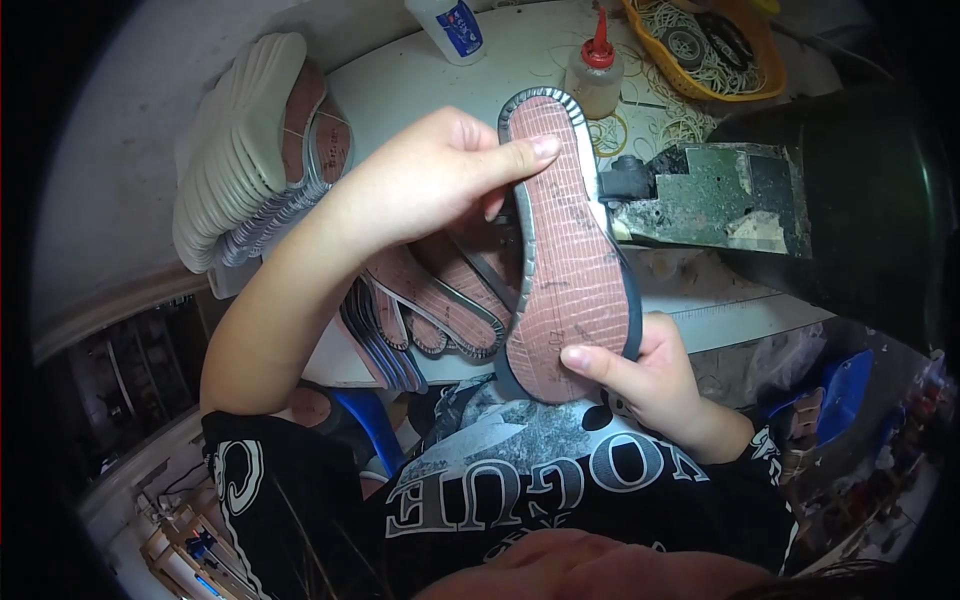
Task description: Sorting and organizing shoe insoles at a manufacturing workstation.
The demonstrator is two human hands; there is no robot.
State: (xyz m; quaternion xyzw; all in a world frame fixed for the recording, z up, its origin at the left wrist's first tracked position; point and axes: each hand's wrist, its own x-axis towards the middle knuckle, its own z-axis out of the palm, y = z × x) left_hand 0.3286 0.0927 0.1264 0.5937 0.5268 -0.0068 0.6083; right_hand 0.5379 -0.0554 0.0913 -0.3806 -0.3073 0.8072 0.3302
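Note:
A pinkish-brown insole (572, 260) with pale grid lines and a pleated silver edge is held upright between my hands, its underside facing me. My left hand (445, 170) grips the narrow end, thumb pressed flat on the board and fingers behind. At the wide end, my right hand (655, 380) pinches the lower right edge, thumb on the face. A dark layer shows along that wide end. Just right of the insole is the dark tip (628, 180) of a green machine arm (715, 195); whether they touch I cannot tell. More silver-edged insoles (425, 285) lie beneath my left forearm.
A tall stack of white soles (240, 150) leans at the left. Farther back stand a white container (450, 30) and a red-nozzled bottle (597, 85). A yellow basket (745, 92) holds pale rubber bands, with others loose on the table (390, 75). Blue plastic (845, 395) shows lower right.

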